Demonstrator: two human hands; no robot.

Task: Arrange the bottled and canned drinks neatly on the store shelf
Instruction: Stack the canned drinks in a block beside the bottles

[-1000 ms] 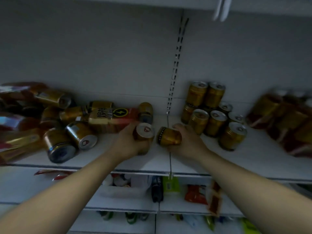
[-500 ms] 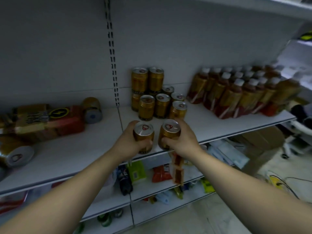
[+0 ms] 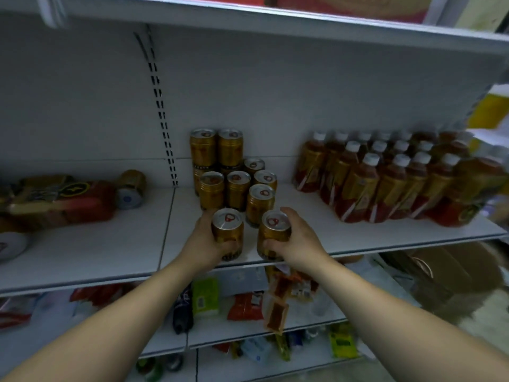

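Gold aluminium cans, upright: left hand (image 3: 205, 238) grips one (image 3: 227, 232), right hand (image 3: 298, 239) another (image 3: 274, 234), just in front of the stacked cans (image 3: 234, 175) on the white shelf (image 3: 110, 244).

Cans (image 3: 237, 190): metal, glossy gold sides, bright silver tops. Bottles (image 3: 385, 183): clear plastic, white matt caps, glossy labels. Shelf (image 3: 82, 249): smooth matt white painted metal. Box (image 3: 446, 274): brown matt cardboard. Multipack (image 3: 60, 199): shiny film wrap.
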